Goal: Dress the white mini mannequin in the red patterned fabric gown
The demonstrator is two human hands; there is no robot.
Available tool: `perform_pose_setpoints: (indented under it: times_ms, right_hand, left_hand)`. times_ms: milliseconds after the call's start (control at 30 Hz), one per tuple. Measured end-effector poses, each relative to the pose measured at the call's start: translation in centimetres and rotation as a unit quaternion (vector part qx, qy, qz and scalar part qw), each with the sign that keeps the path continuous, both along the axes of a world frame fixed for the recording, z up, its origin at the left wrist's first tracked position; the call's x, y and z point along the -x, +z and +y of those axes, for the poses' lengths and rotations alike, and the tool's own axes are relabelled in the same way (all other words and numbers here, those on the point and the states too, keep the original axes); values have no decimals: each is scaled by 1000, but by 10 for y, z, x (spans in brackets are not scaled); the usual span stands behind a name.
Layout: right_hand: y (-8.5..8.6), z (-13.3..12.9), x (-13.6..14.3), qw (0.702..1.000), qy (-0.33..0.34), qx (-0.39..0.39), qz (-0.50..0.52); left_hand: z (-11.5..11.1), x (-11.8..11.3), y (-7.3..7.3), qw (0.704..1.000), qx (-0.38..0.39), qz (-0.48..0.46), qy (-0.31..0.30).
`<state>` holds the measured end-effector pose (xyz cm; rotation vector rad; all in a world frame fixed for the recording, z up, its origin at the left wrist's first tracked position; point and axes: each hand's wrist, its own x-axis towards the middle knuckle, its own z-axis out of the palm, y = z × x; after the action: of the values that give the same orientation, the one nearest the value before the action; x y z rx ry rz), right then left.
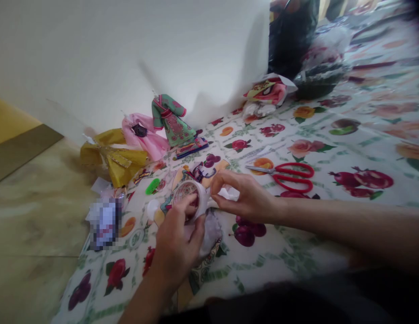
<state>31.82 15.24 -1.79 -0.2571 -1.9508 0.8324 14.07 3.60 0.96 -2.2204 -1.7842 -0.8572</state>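
A white ring-shaped roll (pixel 203 200), which looks like tape, is held in my left hand (pixel 178 231), with fingers inside the ring and the thumb at its lower edge. My right hand (pixel 241 196) is pinched just right of the roll, at its edge; what lies between the fingertips is too small to make out. Beneath the hands are patterned cut pieces (pixel 195 274) and crumpled whitish material (pixel 212 231). Red-handled scissors (pixel 293 175) lie right of my right hand, blades pointing left. A small green object (pixel 153 186) is beyond my left hand.
Small doll-size garments, green (pixel 172 121), pink (pixel 146 135) and yellow (pixel 118 155), stand along the white wall (pixel 111 54). A folded fabric bundle (pixel 268 92) and a dark bag (pixel 292 40) are further back. Fruit-and-flower-patterned cloth (pixel 280 252) covers the surface.
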Motion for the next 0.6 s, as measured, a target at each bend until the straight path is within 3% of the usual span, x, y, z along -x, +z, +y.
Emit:
perform_pose_setpoints:
  times_ms: [233,400,500,600]
  right_hand:
    - [20,-5,-11,990,23,-138,-12]
    - [41,15,-25,983,-106,-150,-4]
    - [41,34,-51,971,-161,-127,-122]
    - [22,50,-91,911,-209,-110,-338]
  left_hand:
    - [-5,-1,9,999,9,-15,-40]
    - [-7,4,9,984,50,-168,-25]
    - [-7,9,8,956,71,-285,-13]
    - [-6,11,9,921,97,-377,-20]
